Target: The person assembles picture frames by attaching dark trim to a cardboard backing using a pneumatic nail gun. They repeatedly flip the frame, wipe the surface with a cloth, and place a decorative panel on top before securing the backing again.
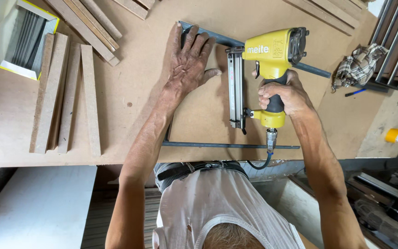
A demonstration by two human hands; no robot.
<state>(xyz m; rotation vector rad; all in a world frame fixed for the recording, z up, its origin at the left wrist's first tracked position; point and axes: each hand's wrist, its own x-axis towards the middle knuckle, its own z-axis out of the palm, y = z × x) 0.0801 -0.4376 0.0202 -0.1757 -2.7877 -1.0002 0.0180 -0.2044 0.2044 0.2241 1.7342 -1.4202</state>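
Note:
My right hand [284,96] grips the black handle of a yellow pneumatic nail gun [268,55], whose silver magazine [236,90] lies along a brown backing board [208,110]. An air hose [263,159] hangs from the gun's base. My left hand [190,62] presses flat, fingers spread, on the board near its far corner. A dark frame [226,145] runs around the board's edges. The gun's nose sits at the far frame edge.
Several brown board strips [65,92] lie at the left of the workbench, more strips [93,23] at the back. A yellow-edged box [24,39] stands far left. A checked cloth [358,64], a blue pen [355,92] and a yellow tape roll [394,135] lie at right.

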